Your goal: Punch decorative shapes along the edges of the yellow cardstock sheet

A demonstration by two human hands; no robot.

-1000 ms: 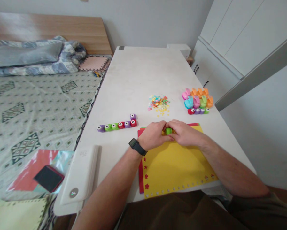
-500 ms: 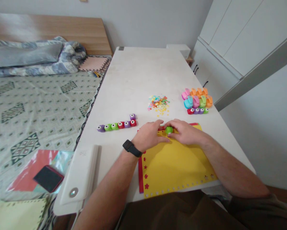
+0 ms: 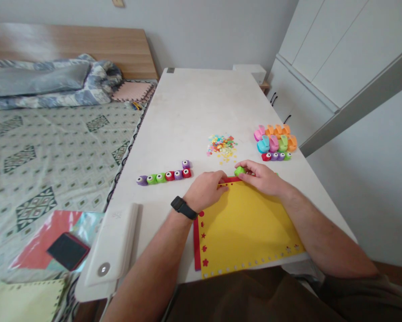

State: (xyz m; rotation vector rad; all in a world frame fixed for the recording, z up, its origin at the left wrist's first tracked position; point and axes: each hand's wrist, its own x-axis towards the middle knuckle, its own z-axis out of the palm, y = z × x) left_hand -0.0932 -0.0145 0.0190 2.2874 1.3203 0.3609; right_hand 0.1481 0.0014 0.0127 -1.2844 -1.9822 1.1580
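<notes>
My right hand (image 3: 259,178) pinches a small green punch (image 3: 239,171) just past the far edge of a yellow sheet (image 3: 248,226). That sheet lies on a red sheet (image 3: 197,243) on the white table (image 3: 194,107). My left hand (image 3: 206,190), a black watch on its wrist, rests with curled fingers on the sheets' far left corner. A row of small purple, green and red punches (image 3: 164,175) sits to the left of my left hand. A heap of coloured paper bits (image 3: 222,145) lies beyond my hands.
A cluster of larger pink, orange, blue and green punches (image 3: 275,139) with a row of small ones stands at the table's right edge. A white flat device (image 3: 112,243) lies at the near left corner. A bed (image 3: 46,147) with papers runs along the left.
My right hand has carried the green punch away from me, off the yellow sheet's edge. My left hand has slid slightly left and stays on the sheets.
</notes>
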